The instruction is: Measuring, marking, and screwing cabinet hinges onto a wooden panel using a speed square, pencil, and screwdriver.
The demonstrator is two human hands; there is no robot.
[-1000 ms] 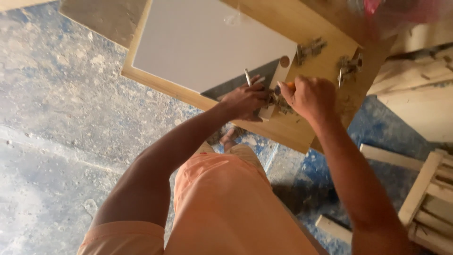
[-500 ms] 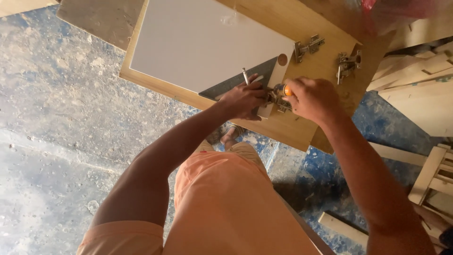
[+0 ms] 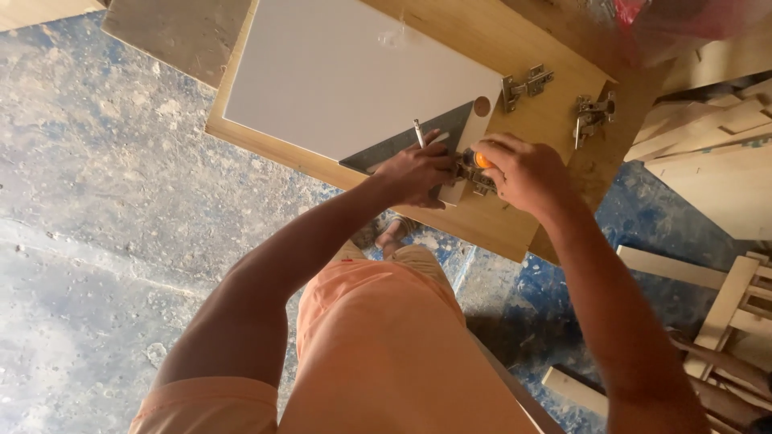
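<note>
A white cabinet door panel [image 3: 346, 72] lies flat on a wooden board [image 3: 515, 225]. My left hand [image 3: 414, 173] presses down at the panel's near corner, holding a metal hinge [image 3: 466, 173] in place with a pencil [image 3: 419, 133] sticking up between the fingers. A grey metal square [image 3: 402, 145] lies under that hand. My right hand [image 3: 523, 169] is closed around an orange-handled screwdriver [image 3: 481, 161] set on the hinge. A round hinge hole [image 3: 482, 106] shows in the panel's corner.
Two loose metal hinges, one [image 3: 524, 85] near the hole and another [image 3: 593, 112] further right, lie on the board. Wooden frames and slats [image 3: 724, 305] are stacked at the right. Below is a stained blue-grey concrete floor [image 3: 96, 209], and my sandalled foot [image 3: 394, 233] shows under the board.
The view has shifted a little, so the board sits higher and more to the right. My right hand has closed in tighter over the hinge; both hands stay at the panel's corner.
</note>
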